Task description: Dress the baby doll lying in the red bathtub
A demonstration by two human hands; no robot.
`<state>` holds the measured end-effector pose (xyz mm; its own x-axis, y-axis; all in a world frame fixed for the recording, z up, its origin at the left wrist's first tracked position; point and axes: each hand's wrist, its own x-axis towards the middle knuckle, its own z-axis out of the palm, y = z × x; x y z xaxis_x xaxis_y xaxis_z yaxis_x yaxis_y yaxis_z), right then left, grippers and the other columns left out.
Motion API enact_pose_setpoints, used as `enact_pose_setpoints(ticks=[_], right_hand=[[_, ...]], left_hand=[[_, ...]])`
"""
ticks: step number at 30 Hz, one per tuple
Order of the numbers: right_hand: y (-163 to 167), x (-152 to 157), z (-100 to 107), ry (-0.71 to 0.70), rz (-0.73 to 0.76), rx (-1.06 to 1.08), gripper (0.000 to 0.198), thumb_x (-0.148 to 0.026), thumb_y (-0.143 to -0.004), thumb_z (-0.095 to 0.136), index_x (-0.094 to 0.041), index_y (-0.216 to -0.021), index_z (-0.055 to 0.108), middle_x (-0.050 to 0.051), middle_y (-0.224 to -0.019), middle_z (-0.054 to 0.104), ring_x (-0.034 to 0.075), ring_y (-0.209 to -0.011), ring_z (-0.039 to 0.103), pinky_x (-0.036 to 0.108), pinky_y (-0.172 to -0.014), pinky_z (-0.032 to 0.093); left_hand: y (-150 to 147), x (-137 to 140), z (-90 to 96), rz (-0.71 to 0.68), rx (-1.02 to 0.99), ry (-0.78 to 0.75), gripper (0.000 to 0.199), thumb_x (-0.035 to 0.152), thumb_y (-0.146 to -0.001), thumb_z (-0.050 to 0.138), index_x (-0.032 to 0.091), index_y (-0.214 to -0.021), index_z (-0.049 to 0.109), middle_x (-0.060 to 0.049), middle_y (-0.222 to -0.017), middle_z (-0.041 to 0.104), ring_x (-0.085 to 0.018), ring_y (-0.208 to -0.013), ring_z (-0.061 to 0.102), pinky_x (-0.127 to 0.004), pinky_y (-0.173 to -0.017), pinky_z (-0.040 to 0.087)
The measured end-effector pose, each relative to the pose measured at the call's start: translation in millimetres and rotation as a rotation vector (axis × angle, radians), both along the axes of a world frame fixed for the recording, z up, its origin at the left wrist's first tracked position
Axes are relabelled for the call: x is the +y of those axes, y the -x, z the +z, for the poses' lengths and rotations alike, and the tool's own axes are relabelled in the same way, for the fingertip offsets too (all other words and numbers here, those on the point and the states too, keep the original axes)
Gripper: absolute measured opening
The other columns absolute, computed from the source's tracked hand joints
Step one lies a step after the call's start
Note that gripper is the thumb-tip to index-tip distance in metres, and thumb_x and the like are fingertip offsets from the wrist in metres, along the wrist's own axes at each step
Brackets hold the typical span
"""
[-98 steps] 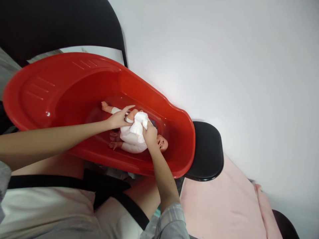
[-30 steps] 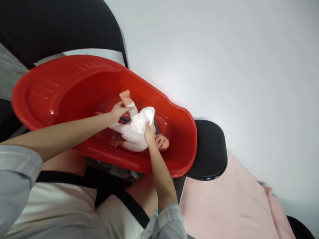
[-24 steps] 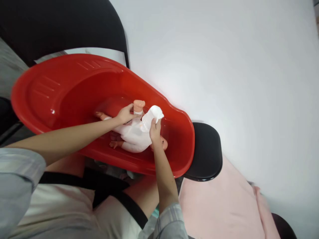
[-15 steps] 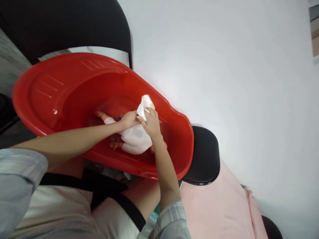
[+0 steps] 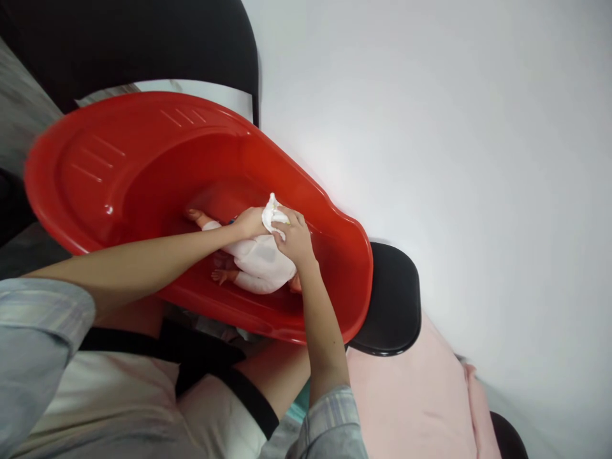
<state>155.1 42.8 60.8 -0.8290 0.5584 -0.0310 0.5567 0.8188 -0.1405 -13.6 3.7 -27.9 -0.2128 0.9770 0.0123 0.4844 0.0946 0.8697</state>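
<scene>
1. One white cloth [image 5: 272, 215], bunched, at frame centre, pinched between both hands above one doll [image 5: 255, 261].
2. Left hand [image 5: 248, 222] closed on the cloth's left edge; right hand [image 5: 295, 237] gripping it from the right, fingers curled.
3. The doll lies in white clothing inside one red tub [image 5: 143, 159].
4. Two black chairs: one [image 5: 143, 44] upper left, one seat [image 5: 394, 299] right of the tub.
5. One pink blanket [image 5: 406, 401], lower right.

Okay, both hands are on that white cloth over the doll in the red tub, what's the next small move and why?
Probably draw the white cloth clear of the doll: both the left hand and the right hand pinch it bunched above the doll's body, which lies in the red tub.
</scene>
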Motion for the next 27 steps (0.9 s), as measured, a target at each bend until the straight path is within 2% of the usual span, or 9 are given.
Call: enact_pose_setpoints(ticks=[2, 4, 7, 12, 15, 18, 22, 24, 27], right_hand=[[1.5, -4.0, -0.6, -0.026, -0.032, -0.043, 0.044, -0.008, -0.104, 0.057, -0.025, -0.135, 0.083, 0.008, -0.168, 0.054, 0.032, -0.148, 0.049, 0.050, -0.128, 0.047], [3.7, -8.2, -0.1, -0.041, -0.093, -0.084, 0.052, -0.007, -0.106, 0.051, -0.030, -0.144, 0.078, 0.009, -0.167, 0.053, 0.032, -0.141, 0.053, 0.050, -0.119, 0.055], [8.2, -12.9, 2.1, -0.039, -0.194, -0.151, 0.049, -0.016, -0.110, 0.054, -0.034, -0.152, 0.072, 0.013, -0.162, 0.054, 0.034, -0.134, 0.058, 0.050, -0.109, 0.060], [16.2, -14.8, 4.8, -0.001, -0.328, -0.153, 0.047, -0.039, -0.114, 0.061, -0.029, -0.160, 0.062, 0.018, -0.149, 0.061, 0.032, -0.124, 0.068, 0.045, -0.105, 0.061], [18.3, -15.1, 4.3, 0.058, -0.423, -0.059, 0.049, -0.046, -0.114, 0.061, -0.026, -0.158, 0.059, 0.018, -0.139, 0.067, 0.031, -0.119, 0.072, 0.043, -0.102, 0.061], [17.2, -14.5, 2.4, 0.142, -0.522, 0.062, 0.046, -0.049, -0.112, 0.063, -0.024, -0.150, 0.059, 0.016, -0.136, 0.072, 0.031, -0.121, 0.073, 0.045, -0.106, 0.060], [10.9, -11.0, -2.0, 0.383, -0.635, 0.280, 0.036, -0.047, -0.109, 0.068, -0.026, -0.138, 0.061, 0.009, -0.123, 0.078, 0.026, -0.117, 0.076, 0.041, -0.108, 0.058], [6.6, -9.5, -4.6, 0.461, -0.664, 0.360, 0.033, -0.044, -0.108, 0.070, -0.026, -0.133, 0.061, 0.007, -0.122, 0.079, 0.024, -0.117, 0.076, 0.038, -0.108, 0.058], [0.1, -9.4, -7.4, 0.456, -0.664, 0.370, 0.034, -0.047, -0.108, 0.070, -0.025, -0.132, 0.061, 0.009, -0.125, 0.079, 0.025, -0.119, 0.076, 0.041, -0.109, 0.058]], left_hand=[[1.3, 3.8, -0.4, -0.019, 0.026, 0.012, 0.029, 0.043, -0.084, 0.078, 0.022, -0.103, 0.083, -0.007, -0.102, 0.083, -0.030, -0.105, 0.078, -0.028, -0.083, 0.053], [2.0, 4.5, -1.4, -0.046, 0.052, 0.013, 0.035, 0.044, -0.084, 0.077, 0.022, -0.110, 0.083, -0.008, -0.108, 0.083, -0.030, -0.102, 0.078, -0.028, -0.081, 0.053], [2.1, 2.3, -2.0, -0.067, 0.083, 0.021, 0.037, 0.044, -0.084, 0.075, 0.021, -0.112, 0.082, -0.008, -0.105, 0.083, -0.030, -0.097, 0.077, -0.030, -0.078, 0.052], [2.0, -0.3, 1.4, -0.105, 0.087, -0.058, 0.031, 0.038, -0.085, 0.070, 0.021, -0.108, 0.082, -0.007, -0.104, 0.082, -0.028, -0.095, 0.076, -0.030, -0.082, 0.053], [2.5, -1.4, 3.0, -0.123, 0.082, -0.071, 0.031, 0.040, -0.086, 0.068, 0.021, -0.107, 0.081, -0.007, -0.104, 0.082, -0.028, -0.095, 0.076, -0.031, -0.083, 0.054], [4.3, -1.5, 1.3, -0.130, 0.062, -0.086, 0.040, 0.043, -0.089, 0.066, 0.020, -0.120, 0.080, -0.009, -0.120, 0.082, -0.030, -0.109, 0.077, -0.033, -0.092, 0.056], [8.0, 2.9, -5.4, -0.143, 0.104, -0.090, 0.055, 0.041, -0.086, 0.070, 0.021, -0.137, 0.078, -0.012, -0.141, 0.076, -0.034, -0.130, 0.072, -0.036, -0.107, 0.053], [9.0, 5.8, -8.5, -0.149, 0.121, -0.081, 0.057, 0.041, -0.086, 0.072, 0.022, -0.139, 0.078, -0.011, -0.141, 0.076, -0.035, -0.131, 0.071, -0.036, -0.109, 0.053], [9.2, 8.9, -10.4, -0.164, 0.145, -0.072, 0.058, 0.045, -0.086, 0.074, 0.023, -0.140, 0.078, -0.010, -0.136, 0.077, -0.034, -0.127, 0.072, -0.035, -0.108, 0.053]])
